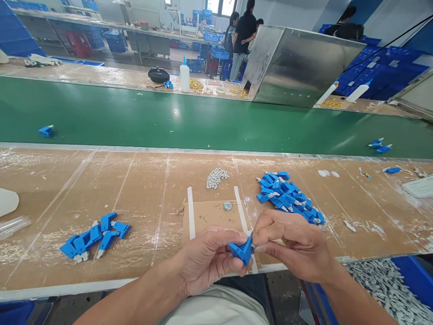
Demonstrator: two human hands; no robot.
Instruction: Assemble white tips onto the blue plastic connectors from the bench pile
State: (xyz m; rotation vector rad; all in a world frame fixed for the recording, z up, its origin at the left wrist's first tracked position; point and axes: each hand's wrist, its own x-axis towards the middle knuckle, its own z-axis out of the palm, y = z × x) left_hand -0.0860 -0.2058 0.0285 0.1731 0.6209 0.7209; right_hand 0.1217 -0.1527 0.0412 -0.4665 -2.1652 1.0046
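In the head view, at lower centre, a blue angular plastic piece (241, 253) is grasped by the fingers of the left hand (209, 259); its right end is pinched by the right hand (294, 243). A fitting at this end seems to be in hand; for the next move, a steady hold is probably called for. At lower right, many small grey parts (389, 289) are contained in a blue plastic crate (412, 274).

Left hand (210, 258) beside curled right hand (295, 241)
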